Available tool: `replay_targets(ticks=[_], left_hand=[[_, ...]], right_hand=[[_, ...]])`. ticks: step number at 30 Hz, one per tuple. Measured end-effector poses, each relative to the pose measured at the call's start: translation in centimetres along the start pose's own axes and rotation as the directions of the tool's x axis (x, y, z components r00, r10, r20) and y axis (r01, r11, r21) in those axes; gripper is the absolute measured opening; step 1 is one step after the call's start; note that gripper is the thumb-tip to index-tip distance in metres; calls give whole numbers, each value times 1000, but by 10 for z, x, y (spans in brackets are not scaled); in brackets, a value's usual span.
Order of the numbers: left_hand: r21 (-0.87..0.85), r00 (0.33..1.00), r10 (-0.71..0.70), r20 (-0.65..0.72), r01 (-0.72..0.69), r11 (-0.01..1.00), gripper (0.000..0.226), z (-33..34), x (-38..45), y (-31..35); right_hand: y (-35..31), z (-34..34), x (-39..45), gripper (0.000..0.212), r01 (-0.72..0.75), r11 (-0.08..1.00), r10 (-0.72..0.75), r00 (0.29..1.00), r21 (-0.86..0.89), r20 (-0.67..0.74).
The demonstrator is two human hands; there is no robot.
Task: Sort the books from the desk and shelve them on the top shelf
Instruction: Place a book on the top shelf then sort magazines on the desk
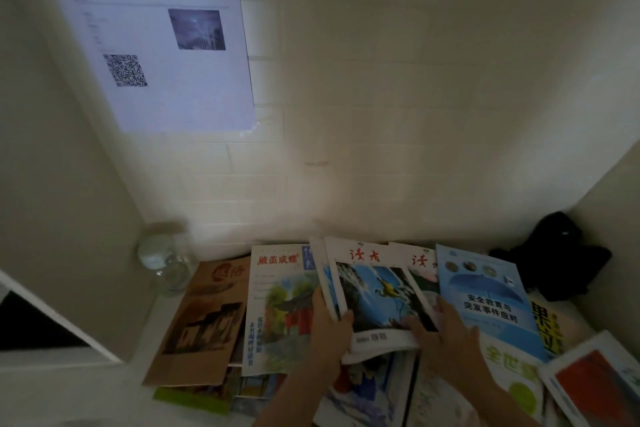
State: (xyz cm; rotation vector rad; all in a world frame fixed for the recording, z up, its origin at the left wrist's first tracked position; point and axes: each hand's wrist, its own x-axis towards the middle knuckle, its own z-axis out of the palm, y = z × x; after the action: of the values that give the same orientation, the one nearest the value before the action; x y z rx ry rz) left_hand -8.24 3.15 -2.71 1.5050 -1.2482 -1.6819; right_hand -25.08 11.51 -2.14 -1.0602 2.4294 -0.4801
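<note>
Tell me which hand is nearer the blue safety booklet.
Right. The right hand lies beside the blue safety booklet, at its left edge; the left hand grips the waterfall magazine farther left.
</note>
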Motion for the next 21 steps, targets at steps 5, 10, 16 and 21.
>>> replay_targets(ticks=[5, 10, 16, 21], left_hand=[[-154, 996, -83, -21, 78, 985, 76, -48, -4, -8], [270, 994, 13, -105, 15, 963, 76, -103, 5, -9], [651, 978, 13, -206, 127, 749, 97, -121, 30, -34], [458, 964, 50, -262, 78, 886, 76, -129, 37, -37]], right_hand=[[-26, -1, 0, 70, -139, 859, 75, 986, 492, 149], [-64, 35, -8, 40, 4, 878, -134, 962, 478, 239], [-78, 101, -19, 62, 61, 967, -114, 973, 247, 203], [-82, 100, -23, 44, 17, 923, -92, 980, 385, 178]])
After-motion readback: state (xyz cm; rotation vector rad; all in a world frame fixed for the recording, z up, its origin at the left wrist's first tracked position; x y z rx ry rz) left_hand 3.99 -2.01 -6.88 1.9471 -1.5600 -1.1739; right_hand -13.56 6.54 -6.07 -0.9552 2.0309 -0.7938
